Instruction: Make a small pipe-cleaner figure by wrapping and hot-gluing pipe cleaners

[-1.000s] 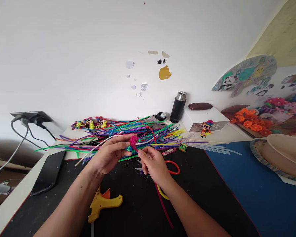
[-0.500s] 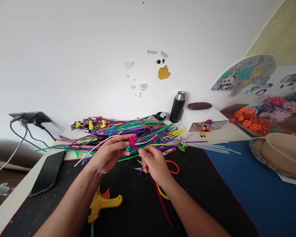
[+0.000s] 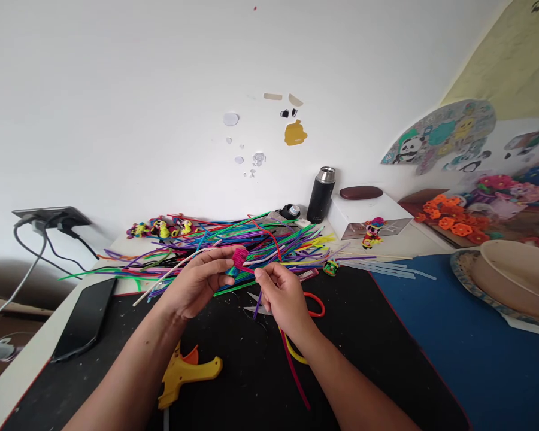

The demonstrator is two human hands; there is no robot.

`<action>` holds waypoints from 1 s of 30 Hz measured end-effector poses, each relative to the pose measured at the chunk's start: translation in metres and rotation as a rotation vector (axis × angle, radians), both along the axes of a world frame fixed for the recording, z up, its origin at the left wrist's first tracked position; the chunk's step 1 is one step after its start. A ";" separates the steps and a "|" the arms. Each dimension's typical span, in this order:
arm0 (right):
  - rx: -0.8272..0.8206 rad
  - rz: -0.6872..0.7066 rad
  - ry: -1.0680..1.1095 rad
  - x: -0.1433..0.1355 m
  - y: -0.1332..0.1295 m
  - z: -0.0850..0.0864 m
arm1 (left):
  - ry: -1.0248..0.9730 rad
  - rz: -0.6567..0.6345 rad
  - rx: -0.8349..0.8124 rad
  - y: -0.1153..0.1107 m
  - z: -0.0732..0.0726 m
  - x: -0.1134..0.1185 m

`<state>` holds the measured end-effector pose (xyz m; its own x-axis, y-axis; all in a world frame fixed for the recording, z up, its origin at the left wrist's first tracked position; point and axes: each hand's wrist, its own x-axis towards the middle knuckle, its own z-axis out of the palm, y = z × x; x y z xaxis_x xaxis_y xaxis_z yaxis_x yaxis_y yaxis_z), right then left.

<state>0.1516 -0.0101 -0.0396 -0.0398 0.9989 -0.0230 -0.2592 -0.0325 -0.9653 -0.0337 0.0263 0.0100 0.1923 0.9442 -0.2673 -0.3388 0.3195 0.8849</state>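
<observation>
Between the fingertips of my left hand [image 3: 202,278] is a small coiled pipe-cleaner piece [image 3: 239,257], magenta with some blue-green below it. My right hand [image 3: 282,296] pinches a magenta pipe cleaner [image 3: 295,371] that runs from the coiled piece, through the fingers, and hangs down over the black mat. Beneath the right hand lie open scissors [image 3: 314,304] with red and yellow handles, partly covered by it. A short purple pipe cleaner [image 3: 257,304] shows across their blades.
A yellow glue gun [image 3: 186,374] lies near my left forearm. Many loose pipe cleaners [image 3: 224,239] spread along the wall. Behind them are a black thermos [image 3: 321,196] and a white box [image 3: 363,215] with a small figure [image 3: 372,233]. A phone [image 3: 84,320] sits at left.
The right hand has moved slightly away from the left, and the magenta strand between them looks straighter. More of the purple piece shows. The whole view has shifted a little.
</observation>
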 end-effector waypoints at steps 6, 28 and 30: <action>0.002 0.000 -0.009 0.001 0.000 0.000 | 0.000 0.032 0.000 -0.001 0.004 0.005; -0.007 0.042 0.006 -0.001 0.000 -0.006 | -0.054 0.002 -0.043 -0.003 0.006 0.005; -0.008 0.050 0.005 -0.001 -0.001 -0.005 | -0.062 0.003 -0.047 -0.004 0.008 0.007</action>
<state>0.1507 -0.0106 -0.0448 -0.0902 0.9955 -0.0306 -0.2619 -0.0534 -0.9636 -0.0269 0.0223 0.0185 0.2072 0.9314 -0.2993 -0.3930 0.3594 0.8464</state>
